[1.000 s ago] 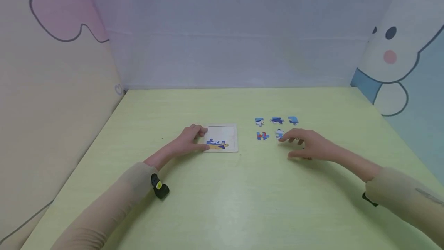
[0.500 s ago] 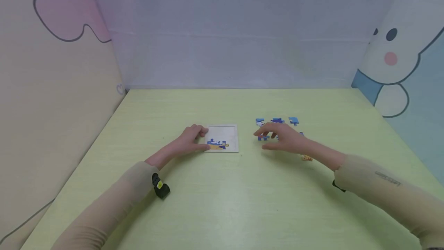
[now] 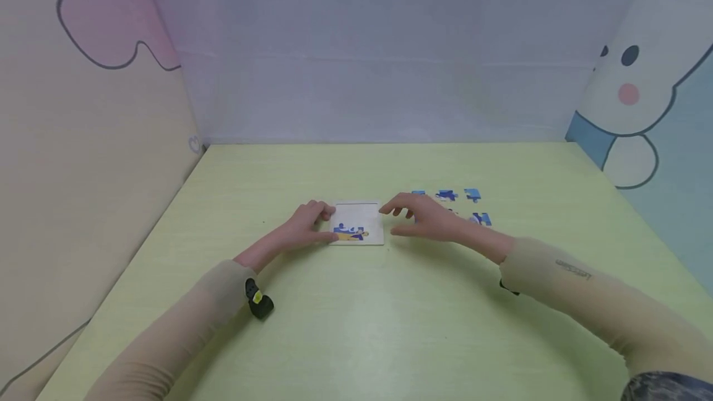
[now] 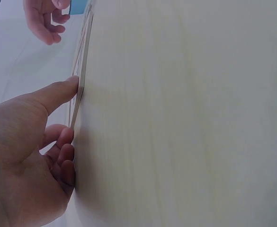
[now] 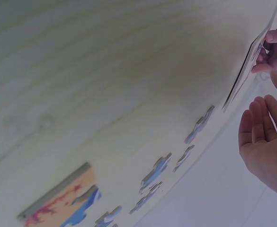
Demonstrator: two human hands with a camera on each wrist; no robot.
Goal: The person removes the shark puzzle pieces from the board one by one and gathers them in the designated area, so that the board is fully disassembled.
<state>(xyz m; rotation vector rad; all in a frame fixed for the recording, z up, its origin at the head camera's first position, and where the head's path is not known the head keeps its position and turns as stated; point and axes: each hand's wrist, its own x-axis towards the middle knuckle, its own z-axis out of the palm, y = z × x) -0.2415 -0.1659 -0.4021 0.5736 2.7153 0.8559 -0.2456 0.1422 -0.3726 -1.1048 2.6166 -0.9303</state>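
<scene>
A small square puzzle board (image 3: 356, 214) with a pale frame lies on the table, with a few blue, white and yellow pieces (image 3: 350, 234) fitted along its near side. My left hand (image 3: 303, 226) holds the board's left edge, thumb at the near corner and fingers farther up. Close by the board's right edge hovers my right hand (image 3: 429, 220), its fingers loosely bent and apart from the thumb, with nothing seen between them. Several loose blue jigsaw pieces (image 3: 473, 194) lie to the right of the board, some hidden behind the right hand.
An orange and blue jigsaw piece (image 5: 58, 198) lies nearest the right wrist camera. The light green table (image 3: 345, 314) ends at a pale curtain (image 3: 356, 91) at the back, with printed cloth walls on both sides.
My right hand has moved left from among the loose pieces, across them, to the right side of the board. My left hand has stayed at the board's left edge.
</scene>
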